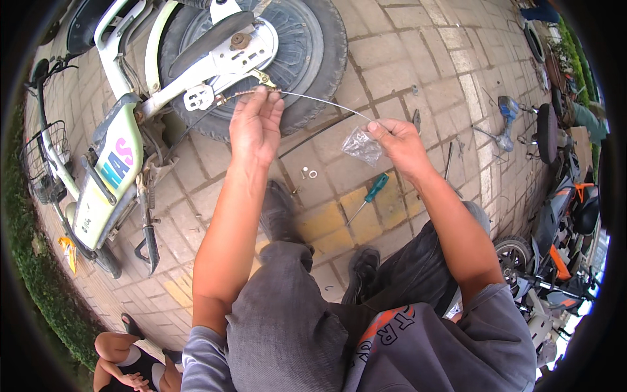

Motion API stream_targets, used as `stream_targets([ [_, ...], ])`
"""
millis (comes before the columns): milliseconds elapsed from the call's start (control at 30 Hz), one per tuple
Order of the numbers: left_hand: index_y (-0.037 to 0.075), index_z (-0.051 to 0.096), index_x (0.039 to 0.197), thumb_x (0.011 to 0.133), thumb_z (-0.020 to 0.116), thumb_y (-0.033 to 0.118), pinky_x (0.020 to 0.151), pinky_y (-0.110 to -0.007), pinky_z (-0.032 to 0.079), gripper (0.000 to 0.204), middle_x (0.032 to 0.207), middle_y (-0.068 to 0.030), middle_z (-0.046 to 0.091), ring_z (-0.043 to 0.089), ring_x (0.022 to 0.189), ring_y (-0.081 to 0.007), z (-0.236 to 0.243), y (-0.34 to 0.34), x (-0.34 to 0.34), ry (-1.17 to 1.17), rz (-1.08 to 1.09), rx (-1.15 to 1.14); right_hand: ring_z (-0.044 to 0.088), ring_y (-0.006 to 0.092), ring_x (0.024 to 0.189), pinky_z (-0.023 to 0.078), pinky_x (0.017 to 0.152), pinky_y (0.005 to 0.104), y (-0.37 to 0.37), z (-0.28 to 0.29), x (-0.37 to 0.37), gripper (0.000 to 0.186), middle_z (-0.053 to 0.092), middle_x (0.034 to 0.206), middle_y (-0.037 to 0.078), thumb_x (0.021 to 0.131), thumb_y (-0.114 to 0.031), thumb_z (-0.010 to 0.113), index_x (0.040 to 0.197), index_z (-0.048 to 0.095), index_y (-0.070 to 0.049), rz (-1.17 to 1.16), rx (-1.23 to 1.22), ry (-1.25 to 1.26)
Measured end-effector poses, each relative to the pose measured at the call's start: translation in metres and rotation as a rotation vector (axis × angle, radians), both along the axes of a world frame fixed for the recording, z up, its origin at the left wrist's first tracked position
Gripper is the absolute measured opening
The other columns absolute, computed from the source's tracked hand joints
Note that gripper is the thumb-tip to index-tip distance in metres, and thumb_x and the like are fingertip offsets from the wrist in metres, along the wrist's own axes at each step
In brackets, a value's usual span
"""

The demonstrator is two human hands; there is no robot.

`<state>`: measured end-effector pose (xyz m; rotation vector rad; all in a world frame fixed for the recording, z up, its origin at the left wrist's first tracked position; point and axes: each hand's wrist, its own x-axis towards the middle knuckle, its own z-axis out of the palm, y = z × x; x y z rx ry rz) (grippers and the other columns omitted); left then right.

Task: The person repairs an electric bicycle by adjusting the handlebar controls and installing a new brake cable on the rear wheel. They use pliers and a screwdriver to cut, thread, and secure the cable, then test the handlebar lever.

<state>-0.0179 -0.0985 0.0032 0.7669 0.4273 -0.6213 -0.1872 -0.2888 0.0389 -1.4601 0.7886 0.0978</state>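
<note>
An electric scooter [104,183] lies on its side at upper left, its rear wheel [313,59] up by my hands. My left hand [258,127] pinches a rusty coiled spring [277,89] on a cable beside the white bracket [199,98] at the wheel. A thin pale inner cable [326,101] runs from there to my right hand [398,140], whose thumb and finger pinch it. A crumpled clear plastic bag [361,146] hangs at my right hand. Small washers [313,174] and a green-handled screwdriver [372,194] lie on the pavement below.
A blue power tool [507,114], metal rods and a stool [546,130] are at the right, with parked scooters [562,235] beyond. Another person [124,362] sits at lower left beside a hedge [46,287]. My knees and shoes [362,268] fill the lower middle.
</note>
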Motion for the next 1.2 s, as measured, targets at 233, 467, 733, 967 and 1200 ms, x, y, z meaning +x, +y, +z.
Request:
stream_targets([
  [233,0.005,0.058,0.095,0.087,0.061,0.000,0.082,-0.033,0.053,0.010,0.094,-0.0087,0.065,0.064,0.088,-0.0202,-0.002,0.004,0.002,-0.068,0.121,-0.011,0.043,0.0031,0.058,0.034,0.051,0.0207,-0.017,0.004,0.012,0.023,0.055,0.069,-0.005,0.087,-0.021,0.068,0.091,0.067,0.001,0.002,-0.096,-0.006],
  [467,0.005,0.058,0.093,0.089,0.061,0.005,0.083,-0.036,0.054,0.006,0.093,-0.0097,0.066,0.066,0.090,-0.0210,-0.005,0.012,0.008,-0.117,0.174,0.076,0.054,0.0070,0.071,0.044,0.064,0.0233,-0.015,0.007,0.014,0.026,0.064,0.081,0.002,0.089,-0.021,0.066,0.096,0.066,0.004,0.008,-0.059,0.049],
  [733,0.003,0.054,0.107,0.090,0.062,0.020,0.091,-0.038,0.051,0.025,0.116,-0.0174,0.058,0.058,0.109,-0.0291,0.004,0.024,-0.011,-0.120,0.098,0.125,0.059,0.0223,0.086,0.047,0.076,0.0340,-0.034,-0.039,-0.008,0.030,0.063,0.098,0.011,0.088,-0.021,0.064,0.106,0.062,0.002,0.312,-0.707,-0.005],
  [967,0.006,0.056,0.103,0.092,0.060,0.023,0.078,-0.034,0.053,0.021,0.103,-0.0117,0.062,0.062,0.086,-0.0203,-0.009,0.067,-0.044,-0.054,0.021,0.246,0.056,0.0360,0.103,0.046,0.086,0.0432,0.023,-0.042,-0.001,0.032,0.059,0.109,0.018,0.079,-0.015,0.065,0.107,0.059,-0.001,0.692,-0.940,-0.097],
  [1200,0.007,0.053,0.098,0.093,0.058,0.019,0.067,-0.029,0.050,0.014,0.088,-0.0077,0.062,0.059,0.070,-0.0153,-0.004,0.084,-0.063,-0.005,0.060,0.332,0.060,0.0376,0.088,0.050,0.074,0.0476,0.098,-0.152,-0.030,0.012,0.057,0.093,0.017,0.076,-0.008,0.059,0.088,0.057,-0.004,1.183,-0.764,0.005],
])
